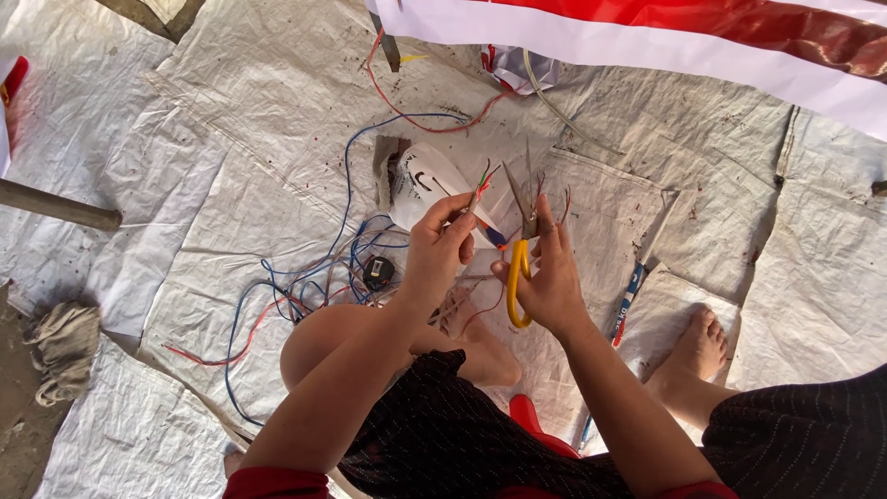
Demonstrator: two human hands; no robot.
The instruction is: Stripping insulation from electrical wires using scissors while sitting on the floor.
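wire bundle (478, 194) pinched in left hand (436, 249), scissors (520, 268) (yellow-handled) right hand (547, 277)

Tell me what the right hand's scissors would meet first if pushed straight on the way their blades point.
Probably nothing close: the right hand aims the yellow-handled scissors up-frame, past the cable, toward the white sheeting. Depth is unclear.

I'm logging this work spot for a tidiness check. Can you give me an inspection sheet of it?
Surface: white woven sheeting, stained and creased.
Job's things: left hand pinches a bundle of thin wires; right hand holds yellow-handled scissors, blades up.
Clutter: white plastic bag, small black object, grey rag, pen.
Fingers: both hands closed on their items.
Cables: loose blue and red wires tangled on the sheeting.
Surroundings: red and white cloth, red stool.
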